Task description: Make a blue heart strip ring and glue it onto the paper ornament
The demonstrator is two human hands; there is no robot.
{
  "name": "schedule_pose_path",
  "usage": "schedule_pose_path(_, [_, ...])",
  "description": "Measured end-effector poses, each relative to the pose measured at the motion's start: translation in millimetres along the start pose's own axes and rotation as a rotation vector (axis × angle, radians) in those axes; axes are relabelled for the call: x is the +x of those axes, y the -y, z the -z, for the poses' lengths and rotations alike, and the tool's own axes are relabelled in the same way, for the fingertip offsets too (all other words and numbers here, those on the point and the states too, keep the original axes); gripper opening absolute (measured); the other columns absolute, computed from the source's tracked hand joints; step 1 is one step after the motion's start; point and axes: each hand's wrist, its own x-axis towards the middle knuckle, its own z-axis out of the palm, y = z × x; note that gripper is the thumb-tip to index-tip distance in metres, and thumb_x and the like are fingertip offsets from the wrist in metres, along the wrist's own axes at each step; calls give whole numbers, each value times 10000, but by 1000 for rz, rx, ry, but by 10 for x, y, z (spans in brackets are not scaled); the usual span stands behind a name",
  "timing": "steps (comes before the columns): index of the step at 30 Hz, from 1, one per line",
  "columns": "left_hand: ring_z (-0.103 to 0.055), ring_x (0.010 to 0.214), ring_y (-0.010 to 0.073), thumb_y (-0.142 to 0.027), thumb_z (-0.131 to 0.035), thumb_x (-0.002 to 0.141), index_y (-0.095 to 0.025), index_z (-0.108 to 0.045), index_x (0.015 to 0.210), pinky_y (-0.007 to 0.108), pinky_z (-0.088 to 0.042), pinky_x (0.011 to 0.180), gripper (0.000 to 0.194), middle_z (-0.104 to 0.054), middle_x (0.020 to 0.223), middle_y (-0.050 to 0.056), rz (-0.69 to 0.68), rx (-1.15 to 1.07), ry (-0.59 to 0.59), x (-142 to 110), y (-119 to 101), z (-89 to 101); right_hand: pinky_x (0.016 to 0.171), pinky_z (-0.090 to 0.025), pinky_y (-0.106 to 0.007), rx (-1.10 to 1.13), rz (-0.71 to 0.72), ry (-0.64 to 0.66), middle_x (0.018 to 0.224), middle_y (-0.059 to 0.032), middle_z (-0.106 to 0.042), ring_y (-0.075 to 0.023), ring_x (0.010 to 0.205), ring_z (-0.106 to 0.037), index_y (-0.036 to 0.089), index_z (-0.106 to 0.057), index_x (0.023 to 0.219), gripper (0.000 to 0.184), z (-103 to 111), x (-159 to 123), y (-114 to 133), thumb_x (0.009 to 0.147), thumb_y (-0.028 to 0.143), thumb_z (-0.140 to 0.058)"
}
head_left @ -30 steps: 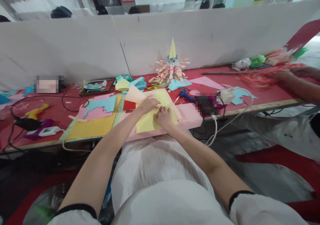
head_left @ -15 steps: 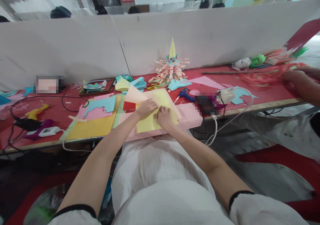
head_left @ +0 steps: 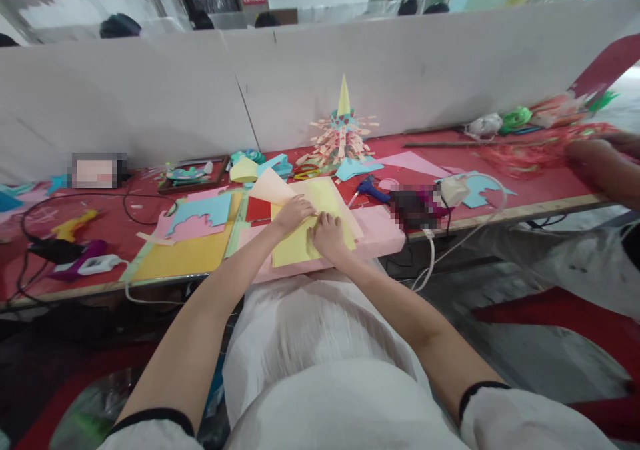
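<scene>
My left hand point(head_left: 294, 214) lies over a yellow sheet of paper point(head_left: 295, 251), its fingers pressed together and pointing right. Beside it, my right hand point(head_left: 328, 234) is closed, with bent fingers and the knuckles up. The fingertips of both hands nearly meet near the sheet's middle. Whatever is pinched there is too small to make out. A curled peach-coloured sheet point(head_left: 270, 185) rises just beyond my left hand. Under the yellow sheet is a larger pink sheet point(head_left: 383, 232) reaching the table's front edge.
A paper cone tree point(head_left: 343, 130) stands behind my hands. To the left are blue cut paper point(head_left: 203, 211), a golden-yellow sheet point(head_left: 180, 253) and a yellow glue gun point(head_left: 75, 225). A blue-handled tool point(head_left: 371, 189) and white cable point(head_left: 433, 263) lie right. Another person's hand point(head_left: 595, 163) is far right.
My hands stay at nearly the same spot on the yellow sheet, with only a very slight shift of the right fingers. The other person's hand moves slightly.
</scene>
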Motion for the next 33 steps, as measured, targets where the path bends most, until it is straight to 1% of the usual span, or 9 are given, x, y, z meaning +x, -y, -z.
schedule_pose_path(7, [-539, 1125, 163, -154, -385, 911, -190, -623, 988, 445, -279, 1078, 253, -652, 1097, 48, 44, 24, -52, -51, -65, -55, 921, -310, -477, -7, -9, 16, 1332, -263, -455, -331, 1125, -450, -38, -532, 1202, 464, 24, 4, 9, 923, 267, -322])
schedule_pose_path(14, [-521, 1179, 167, -153, -360, 921, -196, -616, 1056, 463, -261, 1082, 294, -622, 1198, 65, 94, -57, 4, -58, -34, -123, 913, -311, -486, 0, 0, -14, 1302, -274, -474, -334, 1098, -458, -53, -527, 1199, 463, 14, -7, 2, 918, 265, -343])
schedule_pose_path(19, [-505, 1204, 169, -151, -358, 921, -201, -628, 1057, 475, -232, 1096, 306, -622, 1204, 63, 126, -93, 20, -51, -25, -127, 927, -310, -492, 23, -3, -28, 1295, -276, -477, -323, 1109, -457, -40, -524, 1208, 453, -12, -7, -4, 915, 259, -351])
schedule_pose_path(21, [-501, 1209, 170, -158, -357, 923, -205, -633, 1049, 475, -228, 1098, 307, -620, 1207, 60, 133, -106, 26, -45, -30, -117, 940, -308, -494, 42, -19, -29, 1302, -274, -471, -322, 1126, -449, -41, -499, 1237, 466, -14, -6, -1, 914, 259, -348])
schedule_pose_path(23, [-496, 1215, 171, -165, -356, 925, -202, -632, 1058, 470, -227, 1101, 308, -617, 1212, 61, 145, -115, 38, -39, -36, -103, 956, -304, -500, 50, -41, -20, 1335, -273, -441, -322, 1151, -437, -46, -445, 1287, 477, -11, 0, 15, 908, 221, -335])
schedule_pose_path(27, [-496, 1216, 172, -173, -346, 929, -197, -625, 1075, 468, -212, 1108, 316, -612, 1221, 63, 169, -127, 58, -36, -38, -78, 986, -279, -540, 40, -68, 37, 1409, -248, -366, -325, 1210, -403, -28, -367, 1354, 517, -8, 30, 93, 853, 67, -280])
schedule_pose_path(30, [-483, 1230, 184, -187, -342, 931, -212, -626, 1075, 496, -172, 1112, 319, -612, 1222, 56, 171, -137, 54, -40, -27, -56, 1000, -262, -549, 49, -79, 50, 1402, -256, -372, -332, 1238, -377, -45, -358, 1355, 532, -17, 49, 153, 838, 53, -277])
schedule_pose_path(33, [-458, 1252, 190, -211, -340, 937, -230, -626, 1077, 506, -161, 1110, 318, -615, 1217, 38, 165, -154, 66, -37, -19, -21, 1010, -248, -543, 57, -81, 29, 1387, -267, -388, -329, 1243, -374, -56, -347, 1357, 536, -24, 46, 175, 837, 46, -273])
